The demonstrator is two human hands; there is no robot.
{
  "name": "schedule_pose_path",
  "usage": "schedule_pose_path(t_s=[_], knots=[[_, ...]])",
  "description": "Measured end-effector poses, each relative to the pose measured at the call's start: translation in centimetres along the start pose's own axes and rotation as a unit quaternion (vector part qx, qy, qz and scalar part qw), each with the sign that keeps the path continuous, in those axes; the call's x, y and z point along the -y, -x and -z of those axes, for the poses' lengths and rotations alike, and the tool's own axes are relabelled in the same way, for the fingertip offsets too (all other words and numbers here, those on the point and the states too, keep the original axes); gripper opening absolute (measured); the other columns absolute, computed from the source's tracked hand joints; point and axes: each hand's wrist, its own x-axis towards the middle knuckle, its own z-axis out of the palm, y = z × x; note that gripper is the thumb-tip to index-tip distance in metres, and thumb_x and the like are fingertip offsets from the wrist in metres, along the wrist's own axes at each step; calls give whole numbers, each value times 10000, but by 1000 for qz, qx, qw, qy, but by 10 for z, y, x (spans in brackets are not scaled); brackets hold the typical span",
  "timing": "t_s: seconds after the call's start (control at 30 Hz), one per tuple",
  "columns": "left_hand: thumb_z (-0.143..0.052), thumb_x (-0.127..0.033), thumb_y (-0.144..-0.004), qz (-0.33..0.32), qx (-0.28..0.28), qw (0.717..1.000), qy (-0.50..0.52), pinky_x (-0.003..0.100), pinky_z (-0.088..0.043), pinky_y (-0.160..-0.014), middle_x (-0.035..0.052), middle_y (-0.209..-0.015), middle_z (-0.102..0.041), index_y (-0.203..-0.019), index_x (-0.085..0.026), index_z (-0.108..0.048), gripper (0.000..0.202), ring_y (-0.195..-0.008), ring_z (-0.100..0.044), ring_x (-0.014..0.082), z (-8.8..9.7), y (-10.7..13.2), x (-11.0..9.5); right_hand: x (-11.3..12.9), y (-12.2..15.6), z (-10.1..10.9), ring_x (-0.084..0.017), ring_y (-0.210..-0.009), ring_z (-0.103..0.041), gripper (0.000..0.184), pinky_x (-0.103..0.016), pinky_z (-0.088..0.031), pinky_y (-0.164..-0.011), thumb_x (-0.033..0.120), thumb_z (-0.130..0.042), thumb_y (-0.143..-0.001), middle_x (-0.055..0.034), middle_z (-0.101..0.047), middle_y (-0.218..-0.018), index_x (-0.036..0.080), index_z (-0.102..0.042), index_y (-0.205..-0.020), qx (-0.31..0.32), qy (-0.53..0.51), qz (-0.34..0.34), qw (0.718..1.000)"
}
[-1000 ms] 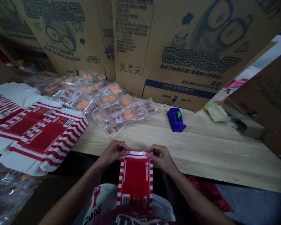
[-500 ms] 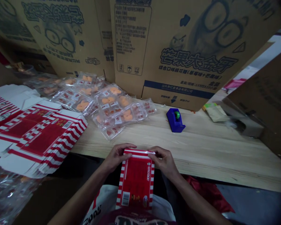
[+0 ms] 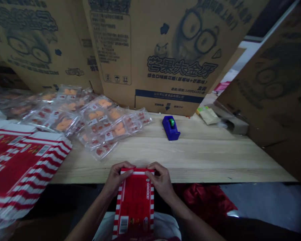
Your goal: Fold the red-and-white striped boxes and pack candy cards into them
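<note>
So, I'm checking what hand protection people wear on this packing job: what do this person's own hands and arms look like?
The left hand and right hand are bare, with no gloves, and no ring or watch shows. The left forearm and right forearm are bare too, with no sleeve in view on them. A white garment shows below them.

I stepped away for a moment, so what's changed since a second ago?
The view swung right, so everything sits further left in frame. The left hand and right hand still hold the top of the red striped carton; nothing was let go. The sweet packs, flat cartons and tape dispenser stayed put.
</note>
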Motion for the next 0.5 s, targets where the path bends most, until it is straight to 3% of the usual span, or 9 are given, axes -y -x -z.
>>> schedule_pose_path(t_s=[0.1, 0.17, 0.33, 0.4, 0.5], knots=[[-786, -336, -661, 10, -7, 1000, -25, 277, -478, -721, 56, -833, -698, -655, -160, -683, 204, -788, -626, 203, -1, -3, 2, -6, -6, 9, -225, -768, -642, 79, -327, -525, -689, 341, -676, -755, -14, -689, -813, 268, -644, -760, 31, -5, -12, 999], [-787, -348, -660, 27, -11, 999, -27, 277, -477, -722, 55, -853, -700, -652, -162, -676, 217, -801, -628, 208, -2, -5, 2, -12, -24, 30, -217, -780, -647, 132, -301, -521, -662, 370, -663, -749, -22, -703, -853, 257, -672, -818, 18, 12, -9, 1000], [-787, -372, -651, 41, -4, 999, -29, 295, -471, -739, 59, -871, -686, -684, -158, -665, 249, -833, -619, 224, -12, -7, -6, -35, -111, 117, -209, -882, -582, 316, -296, -472, -690, 467, -500, -787, -79, -647, -942, 189, -635, -853, -220, 77, -16, 972], [-773, -384, -663, 34, 1, 999, -38, 295, -465, -733, 57, -865, -675, -677, -158, -654, 256, -818, -611, 221, -16, -7, -10, -47, -144, 141, -184, -739, -567, 348, -278, -448, -615, 502, -548, -718, -58, -633, -796, 168, -636, -754, -244, 88, -35, 965], [-754, -395, -679, 16, 2, 998, -63, 300, -457, -758, 55, -850, -667, -670, -162, -651, 255, -833, -603, 225, -19, -7, -14, -62, -173, 151, -143, -533, -495, 342, -254, -389, -511, 499, -628, -617, 10, -527, -523, 161, -614, -566, -226, 90, -62, 968]])
